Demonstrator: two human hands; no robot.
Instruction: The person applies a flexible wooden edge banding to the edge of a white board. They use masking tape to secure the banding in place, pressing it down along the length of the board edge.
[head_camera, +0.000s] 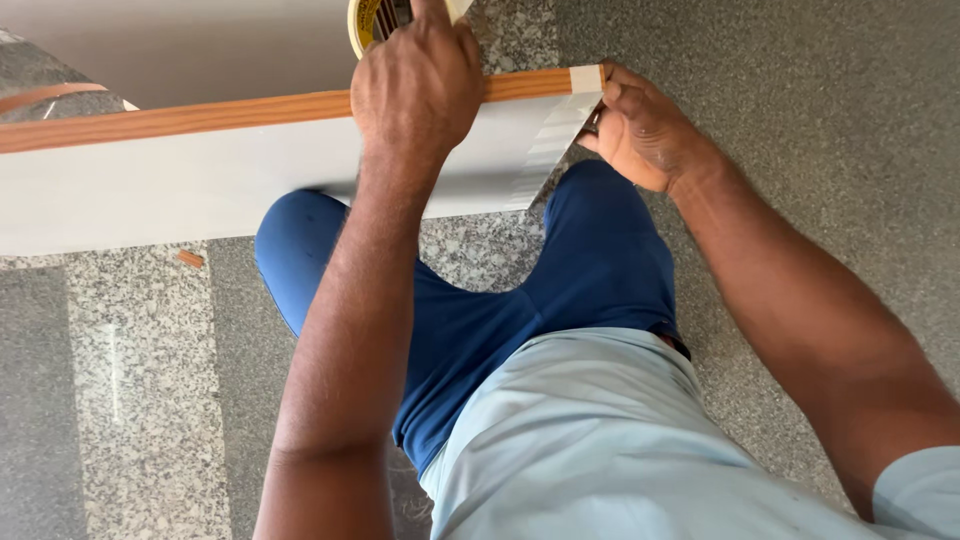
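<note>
So the white board (200, 190) with its wood-coloured edge strip (200, 115) stands across the knees, left hand (415, 85) clenched around the tape roll (365, 20) up top, right hand (640, 130) pinching clear tape (555, 135) over the far corner, so taping looks barely begun.

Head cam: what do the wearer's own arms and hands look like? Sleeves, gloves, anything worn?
Both hands are bare, no gloves. The left hand and its forearm show no watch, band or sleeve. The right hand has what may be a dark ring on one finger, too small to be sure. The right arm is bare up to a short pale blue sleeve at the frame corner, matching the shirt.
</note>
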